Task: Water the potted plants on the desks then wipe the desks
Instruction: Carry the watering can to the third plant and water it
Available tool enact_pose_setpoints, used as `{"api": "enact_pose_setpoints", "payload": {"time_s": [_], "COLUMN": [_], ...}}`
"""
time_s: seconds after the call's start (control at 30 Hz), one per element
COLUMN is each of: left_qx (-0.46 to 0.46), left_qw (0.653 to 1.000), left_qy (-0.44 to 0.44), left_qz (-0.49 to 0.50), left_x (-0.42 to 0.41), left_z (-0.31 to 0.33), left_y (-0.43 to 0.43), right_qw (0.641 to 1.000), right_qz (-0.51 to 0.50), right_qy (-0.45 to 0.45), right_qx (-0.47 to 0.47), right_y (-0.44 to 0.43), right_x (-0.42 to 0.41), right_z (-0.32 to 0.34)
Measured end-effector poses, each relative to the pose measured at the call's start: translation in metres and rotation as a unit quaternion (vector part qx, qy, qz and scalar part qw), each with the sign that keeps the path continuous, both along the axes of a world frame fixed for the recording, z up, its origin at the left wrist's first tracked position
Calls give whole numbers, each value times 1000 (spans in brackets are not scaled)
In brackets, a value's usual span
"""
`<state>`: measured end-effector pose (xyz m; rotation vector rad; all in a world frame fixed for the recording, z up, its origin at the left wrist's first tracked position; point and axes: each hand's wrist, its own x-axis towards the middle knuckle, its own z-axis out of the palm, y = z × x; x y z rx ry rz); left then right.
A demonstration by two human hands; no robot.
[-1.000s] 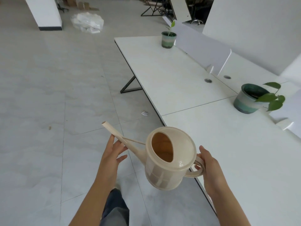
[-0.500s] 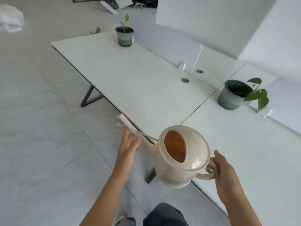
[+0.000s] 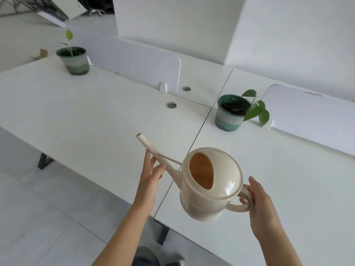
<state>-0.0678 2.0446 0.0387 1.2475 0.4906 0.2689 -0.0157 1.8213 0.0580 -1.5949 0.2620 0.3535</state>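
Note:
I hold a cream plastic watering can [image 3: 209, 183] over the front edge of the white desks. My right hand [image 3: 259, 202] grips its loop handle. My left hand [image 3: 150, 175] rests flat under the long spout with fingers extended, steadying it. The spout tip points up and left over the left desk [image 3: 86, 120]. A green-banded pot with leafy plant [image 3: 230, 114] stands on the right desk [image 3: 278, 169], beyond the can. A second striped pot with a thin seedling [image 3: 74, 59] stands at the far left corner of the left desk.
White divider panels [image 3: 134, 60] run along the back of the desks, with another [image 3: 307, 110] behind the right pot. Two round cable grommets [image 3: 171, 105] sit near the desk seam. Black desk legs [image 3: 44, 160] show beneath; grey tiled floor lies to the left.
The view has turned right and closer to the desks. The can and both hands now hang over the desk edge, with the spout nearer the seam between the desks.

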Motion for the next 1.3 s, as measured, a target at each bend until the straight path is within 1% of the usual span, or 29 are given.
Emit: {"api": "enact_pose_setpoints", "payload": {"time_s": [0.17, 0.27, 0.37, 0.6, 0.77, 1.0, 1.13, 1.3], "left_qx": [-22, -16, -14, 14, 19, -17, -54, -87], "left_qw": [997, 992, 986, 966, 946, 933, 926, 913], "left_qy": [-12, -14, -4, 44, 57, 93, 113, 120], "left_qz": [-72, -123, -167, -256, -317, -348, -355, -379], "left_x": [47, 84, 120, 194, 236, 275, 284, 288], "left_z": [0, 1, -2, -4, 0, -8, -17, -20], "left_y": [-5, -4, -5, -17, -29, -47, -59, -75], "right_qw": [998, 997, 995, 979, 967, 947, 941, 933], "right_qz": [-52, -67, -99, -202, -254, -321, -337, -355], "right_qy": [-2, -17, -21, -10, -16, -24, -28, -47], "right_qx": [34, 29, 14, 39, 31, -10, -34, -21], "right_y": [-10, -9, -5, 16, 35, 41, 46, 34], "right_x": [14, 21, 26, 43, 52, 72, 79, 85], "right_z": [4, 8, 9, 10, 18, 22, 34, 42]}}
